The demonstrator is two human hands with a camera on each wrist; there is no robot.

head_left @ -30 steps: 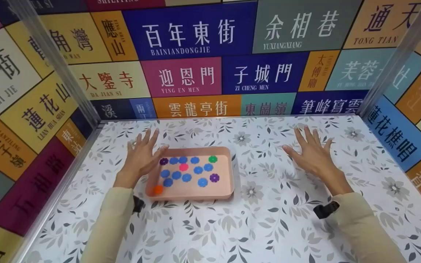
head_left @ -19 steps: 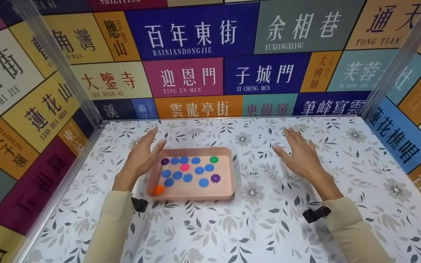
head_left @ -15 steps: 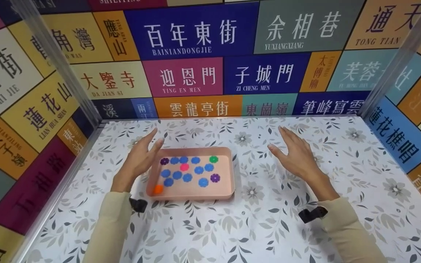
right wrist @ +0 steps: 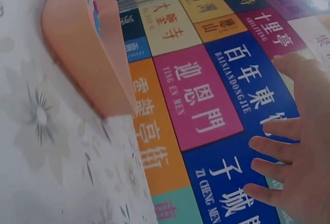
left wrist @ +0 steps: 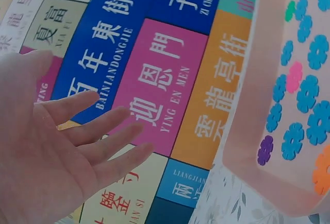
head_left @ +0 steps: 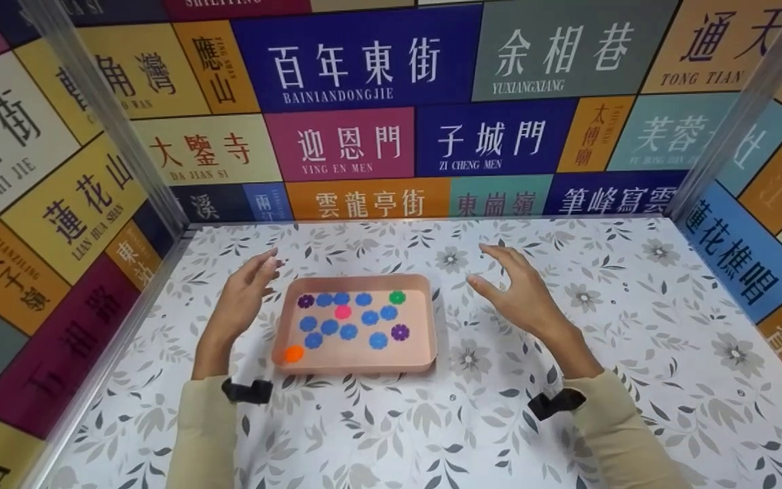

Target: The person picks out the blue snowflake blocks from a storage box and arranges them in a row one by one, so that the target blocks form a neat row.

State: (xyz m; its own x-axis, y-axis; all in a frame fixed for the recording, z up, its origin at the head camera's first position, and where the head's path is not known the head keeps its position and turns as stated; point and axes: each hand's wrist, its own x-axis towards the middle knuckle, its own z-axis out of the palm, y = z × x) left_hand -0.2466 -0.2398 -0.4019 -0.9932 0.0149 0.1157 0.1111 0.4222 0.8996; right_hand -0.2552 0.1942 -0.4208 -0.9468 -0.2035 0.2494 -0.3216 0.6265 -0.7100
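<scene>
As it rests on the table (head_left: 472,431), nearer the left edge than the right, the pink tray (head_left: 357,367) holds scattered blue pieces (head_left: 348,331), with an orange piece (head_left: 294,354) in its near left corner. The left hand (head_left: 240,299), apart from the tray's left edge, has fingers extended and grips nothing. The right hand (head_left: 525,300), off the right edge, is likewise unloaded, thumb and fingers apart.

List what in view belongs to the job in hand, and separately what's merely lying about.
Likely the job's:
left hand
right hand
peach tray
flower-shaped pieces inside it: blue, purple, green, pink, orange

Merely around it:
floral table cover
sign-printed walls
black wristbands
</scene>
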